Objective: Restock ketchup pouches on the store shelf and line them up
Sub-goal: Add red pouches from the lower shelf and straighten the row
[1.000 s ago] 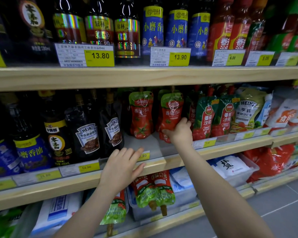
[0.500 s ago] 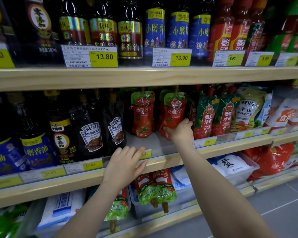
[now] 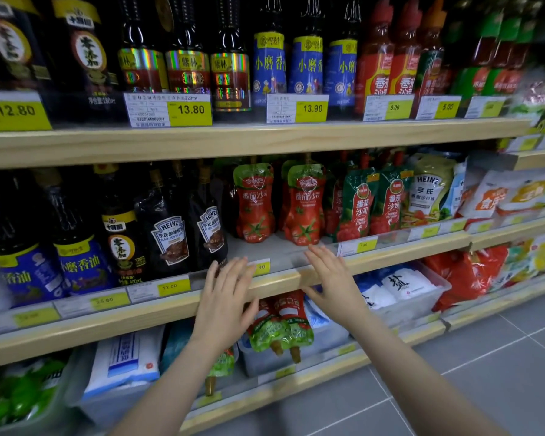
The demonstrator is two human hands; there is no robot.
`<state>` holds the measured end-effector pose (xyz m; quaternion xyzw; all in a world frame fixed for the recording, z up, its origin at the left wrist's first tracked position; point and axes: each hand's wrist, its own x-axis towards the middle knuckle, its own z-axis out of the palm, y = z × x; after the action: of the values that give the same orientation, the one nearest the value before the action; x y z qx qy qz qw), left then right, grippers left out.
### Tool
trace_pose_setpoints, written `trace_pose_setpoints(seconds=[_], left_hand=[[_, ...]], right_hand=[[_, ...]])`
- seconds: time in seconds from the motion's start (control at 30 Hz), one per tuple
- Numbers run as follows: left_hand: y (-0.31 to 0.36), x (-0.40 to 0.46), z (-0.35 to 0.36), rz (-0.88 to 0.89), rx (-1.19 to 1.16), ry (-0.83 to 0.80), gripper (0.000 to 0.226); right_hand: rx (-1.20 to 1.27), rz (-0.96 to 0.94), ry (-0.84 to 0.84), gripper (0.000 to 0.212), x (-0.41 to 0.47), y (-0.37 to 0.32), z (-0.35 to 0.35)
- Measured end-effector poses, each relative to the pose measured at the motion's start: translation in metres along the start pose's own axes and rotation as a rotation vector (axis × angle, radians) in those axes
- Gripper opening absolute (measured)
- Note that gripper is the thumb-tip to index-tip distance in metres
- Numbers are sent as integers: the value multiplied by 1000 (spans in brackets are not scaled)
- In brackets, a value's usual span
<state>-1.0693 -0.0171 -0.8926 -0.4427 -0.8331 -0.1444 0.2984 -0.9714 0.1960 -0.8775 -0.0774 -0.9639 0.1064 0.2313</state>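
shelf [image 3: 296, 280]: two upright ketchup pouches [image 3: 304, 204] at frame centre
hands: left hand [image 3: 225, 298], right hand [image 3: 331, 278] splayed, empty
nearer: right, just below

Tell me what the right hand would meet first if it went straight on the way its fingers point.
Probably the red ketchup pouch standing just beyond the right hand, whose open fingers point up and into the shelf; depth is uncertain.

Two hands [image 3: 227, 297], two front pouches [image 3: 255, 204]

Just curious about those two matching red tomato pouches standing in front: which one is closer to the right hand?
The right-hand pouch, directly above the right hand. Its twin stands further left, nearer the Heinz bottles.
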Motion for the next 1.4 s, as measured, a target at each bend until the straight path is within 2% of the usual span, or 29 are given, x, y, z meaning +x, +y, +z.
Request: trace_pose_setpoints(seconds=[0.1,0.23,0.33,0.43,0.6,0.77,0.9,0.97,1.07,1.27,1.4], left_hand=[[15,-23,12,142,-60,-72,53],[34,-46,36,309,-110,-310,70],[50,-46,52,280,-76,-509,79],[57,-41,73,219,-7,-558,79],[54,-38,82,194,-41,-463,73],[46,-45,81,178,26,-395,71],[55,-42,83,140,64,-353,69],[58,-41,87,153,113,-334,69],[64,-39,93,145,139,-308,66],[69,-18,90,161,15,-124,50],[60,5,63,101,-251,-11,29]], right_hand=[[7,8,10,67,8,3,0],[72,7,3,66,11,8,1],[110,-12,13,65,12,14,1],[159,-32,33,66,12,18,3],[214,-52,58,69,13,24,8],[239,-52,32,69,11,24,7],[79,-99,32,68,14,33,-4],[2,-42,53,67,12,47,-11],[70,-25,58,69,7,56,-10],[171,-21,-9,75,10,61,-8],[209,2,-56,78,9,62,-12]])
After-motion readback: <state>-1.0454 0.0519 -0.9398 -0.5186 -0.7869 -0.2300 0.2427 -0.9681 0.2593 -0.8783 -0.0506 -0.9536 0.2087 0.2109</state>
